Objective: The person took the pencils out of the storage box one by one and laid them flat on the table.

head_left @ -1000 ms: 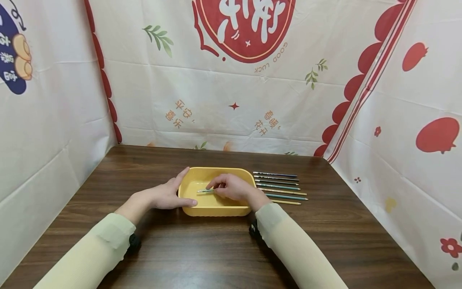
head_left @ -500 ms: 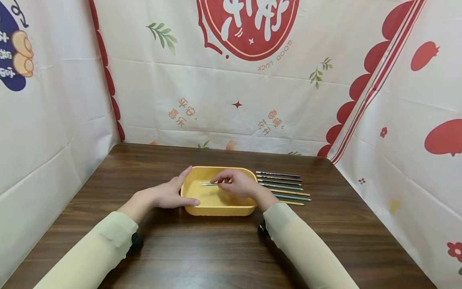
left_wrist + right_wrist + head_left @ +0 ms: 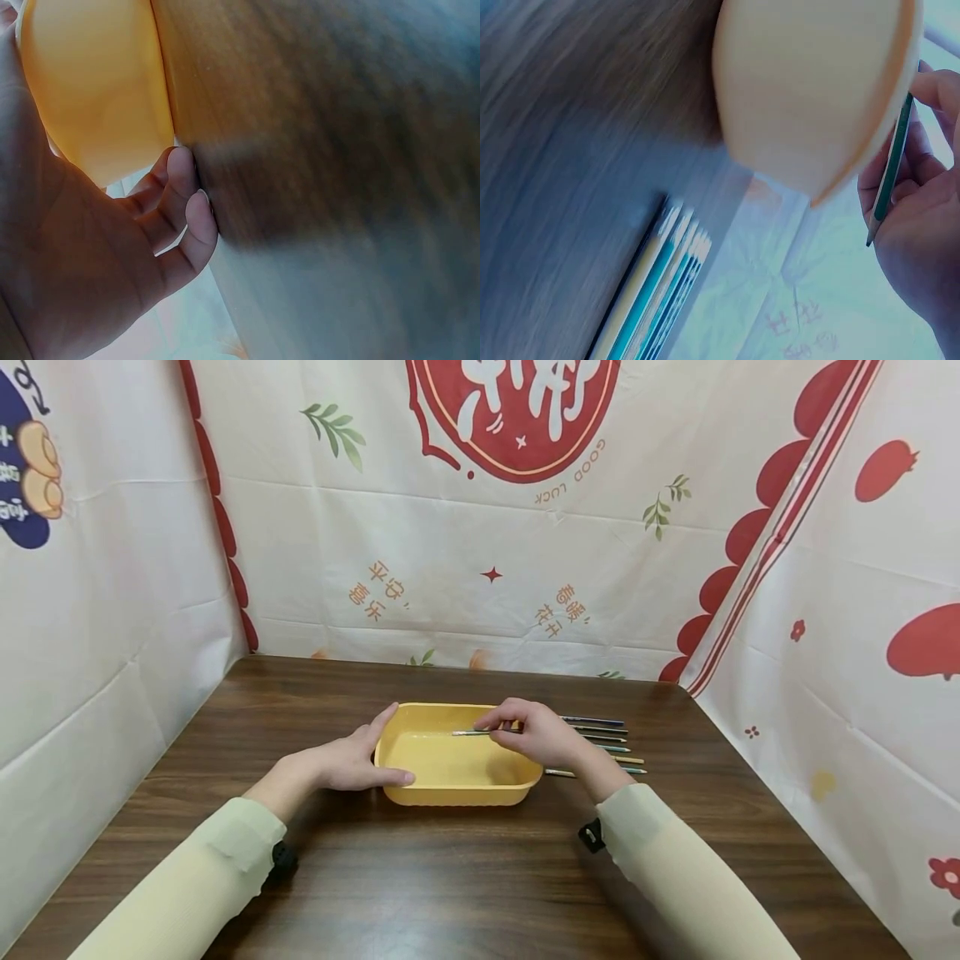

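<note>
A yellow rectangular box (image 3: 459,796) stands on the table. My left hand (image 3: 343,766) rests around its left end, with the thumb over the near rim and the index finger up at the far left corner. In the left wrist view, other fingers (image 3: 201,221) are loosely bent beside the box, low at the tabletop. My right hand (image 3: 542,735) pinches a green pencil (image 3: 894,161) over the box's right end. The pencil's pale end points left over the box, and its sharpened tip lies toward the palm in the right wrist view.
Several pencils (image 3: 596,722) lie side by side to the right of the box, partly hidden by my right hand and forearm. The brown wooden table (image 3: 420,877) is bordered by printed white cloth (image 3: 450,527) at the back and sides.
My right hand has lifted and moved to the right with the pencil, from low inside the box to above its right rim. The left hand has stayed at the box's left end.
</note>
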A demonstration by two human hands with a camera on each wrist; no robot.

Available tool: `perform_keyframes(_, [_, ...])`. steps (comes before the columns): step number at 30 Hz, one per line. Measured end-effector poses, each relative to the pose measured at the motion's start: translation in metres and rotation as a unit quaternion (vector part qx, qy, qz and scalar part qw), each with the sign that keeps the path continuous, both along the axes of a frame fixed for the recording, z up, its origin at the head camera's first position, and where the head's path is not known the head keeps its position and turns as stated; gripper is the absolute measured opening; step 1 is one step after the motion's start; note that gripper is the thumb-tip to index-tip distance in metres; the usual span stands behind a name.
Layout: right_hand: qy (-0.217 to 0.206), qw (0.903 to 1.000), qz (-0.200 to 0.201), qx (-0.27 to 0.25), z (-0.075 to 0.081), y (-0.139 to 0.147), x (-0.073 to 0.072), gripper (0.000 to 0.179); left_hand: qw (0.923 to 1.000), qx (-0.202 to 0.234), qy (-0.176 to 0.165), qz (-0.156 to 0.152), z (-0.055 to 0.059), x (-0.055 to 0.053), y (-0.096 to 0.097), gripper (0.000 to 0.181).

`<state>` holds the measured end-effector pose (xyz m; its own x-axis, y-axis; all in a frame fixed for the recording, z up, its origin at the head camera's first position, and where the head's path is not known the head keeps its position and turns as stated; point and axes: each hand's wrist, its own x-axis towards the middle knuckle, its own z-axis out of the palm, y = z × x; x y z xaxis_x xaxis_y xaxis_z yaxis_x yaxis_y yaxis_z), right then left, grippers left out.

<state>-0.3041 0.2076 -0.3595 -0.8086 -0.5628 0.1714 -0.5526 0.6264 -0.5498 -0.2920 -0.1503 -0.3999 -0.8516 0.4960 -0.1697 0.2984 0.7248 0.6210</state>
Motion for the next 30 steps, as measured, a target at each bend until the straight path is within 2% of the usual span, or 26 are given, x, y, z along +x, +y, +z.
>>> perform_keyframes(9, [0.019, 0.9995, -0.022, -0.014, 0.003, 0.040, 0.018, 0.024, 1.0000, 0.000, 0.002, -0.001, -0.001, -0.001, -0.001, 0.132])
perform_keyframes(16, [0.012, 0.9990, -0.034, -0.026, -0.003, 0.072, 0.034, 0.024, 1.0000, 0.004, 0.001, -0.003, 0.000, 0.000, 0.000, 0.131])
perform_keyframes(21, [0.027, 0.9981, -0.051, -0.023, -0.003, 0.096, 0.045, 0.022, 1.0000, 0.008, -0.001, -0.006, -0.001, 0.001, 0.001, 0.131])
perform_keyframes(30, [0.040, 0.9962, -0.076, -0.012, -0.011, 0.132, 0.055, 0.022, 1.0000, 0.002, 0.001, 0.000, -0.001, 0.001, 0.000, 0.131])
